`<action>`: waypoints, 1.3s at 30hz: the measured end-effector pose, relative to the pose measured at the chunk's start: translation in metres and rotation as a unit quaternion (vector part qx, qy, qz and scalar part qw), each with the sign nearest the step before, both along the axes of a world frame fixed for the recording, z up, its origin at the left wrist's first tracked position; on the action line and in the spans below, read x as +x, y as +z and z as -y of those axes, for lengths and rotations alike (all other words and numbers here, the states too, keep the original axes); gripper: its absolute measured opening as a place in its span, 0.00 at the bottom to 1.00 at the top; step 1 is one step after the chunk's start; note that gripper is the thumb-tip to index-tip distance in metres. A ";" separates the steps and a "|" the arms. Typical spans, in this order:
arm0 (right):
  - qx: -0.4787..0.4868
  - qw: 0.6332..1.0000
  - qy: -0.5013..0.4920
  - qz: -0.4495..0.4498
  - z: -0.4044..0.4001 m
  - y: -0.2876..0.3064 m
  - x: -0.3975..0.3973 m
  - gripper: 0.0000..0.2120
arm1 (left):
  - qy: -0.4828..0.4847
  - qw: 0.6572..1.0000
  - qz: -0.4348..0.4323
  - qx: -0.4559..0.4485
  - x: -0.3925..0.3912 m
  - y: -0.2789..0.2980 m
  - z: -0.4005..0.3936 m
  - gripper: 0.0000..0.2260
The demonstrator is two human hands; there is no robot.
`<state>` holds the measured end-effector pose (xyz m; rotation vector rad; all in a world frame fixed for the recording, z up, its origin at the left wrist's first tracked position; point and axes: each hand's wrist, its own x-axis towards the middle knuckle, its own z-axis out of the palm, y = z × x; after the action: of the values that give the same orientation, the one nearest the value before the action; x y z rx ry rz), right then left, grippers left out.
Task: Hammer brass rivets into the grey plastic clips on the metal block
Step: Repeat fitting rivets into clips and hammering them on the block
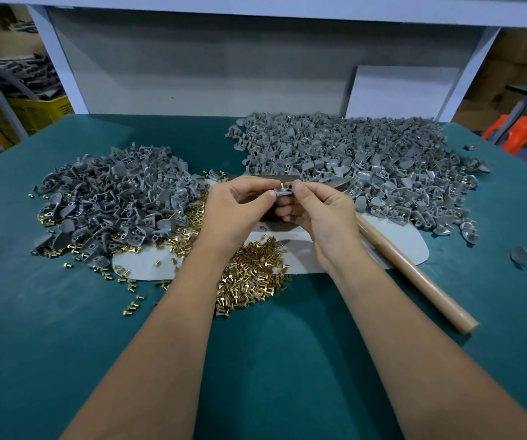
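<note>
Hands, two. We count our left hand (235, 206) and right hand (317, 211), meeting over the middle of the green table (65, 328). Fingers of both are curled in and pinch one grey clip (282, 192) between the fingertips, left thumb on its left end, right thumb on its right.

Rivet in the clip, one. A single brass rivet (283, 186) stands upright out of the top of the held clip.

Clip heaps, two. The left heap (113, 198) looks plain grey; the right heap (360, 160) is larger and shows small brass pins among the pieces. Single clips are too many and too tangled for us to count. A few strays, at least three, lie apart by the table's right edge.

Loose rivets, one spread (249, 274), uncounted, beneath and beside our left wrist, with scattered ones trailing along the left heap.

Metal block, one (268, 179), dark, directly behind and under our hands, mostly hidden; its outline is hard to make out.

Hammer, one. Only the wooden handle (414, 274) shows clearly, lying on the table to the right of our right wrist; its head is hidden behind that hand.

Pale mat, one (147, 265), partly covered by rivets and arms.
</note>
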<state>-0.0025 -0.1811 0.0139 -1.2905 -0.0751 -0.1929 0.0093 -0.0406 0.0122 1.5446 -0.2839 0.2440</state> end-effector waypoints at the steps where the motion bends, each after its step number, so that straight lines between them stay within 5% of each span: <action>1: 0.000 1.000 -0.001 -0.001 0.000 0.000 0.000 0.07 | 0.000 1.000 0.000 0.001 0.000 0.000 0.000 0.09; 14: -0.046 0.999 -0.021 -0.019 -0.001 0.001 0.000 0.07 | 0.011 1.000 0.011 0.015 0.000 0.000 0.000 0.11; 24: -0.108 0.988 -0.075 -0.075 0.001 0.019 0.022 0.09 | 0.154 0.987 0.011 0.039 0.009 -0.002 0.000 0.11; 29: -0.092 0.971 -0.209 -0.067 0.016 0.040 0.060 0.11 | 0.155 0.985 0.001 0.081 0.011 -0.006 0.001 0.09; 32: -0.191 0.934 -0.287 -0.091 0.015 0.026 0.063 0.23 | 0.154 0.984 -0.005 0.092 0.012 -0.007 0.001 0.09; 39: -0.366 0.883 -0.292 0.041 -0.008 -0.010 0.040 0.19 | 0.159 0.978 0.013 0.133 0.011 -0.006 0.001 0.09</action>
<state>0.0374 -0.1733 0.0042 -2.0415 0.1957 -0.7975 0.0204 -0.0414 0.0061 1.8519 -0.0900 0.4929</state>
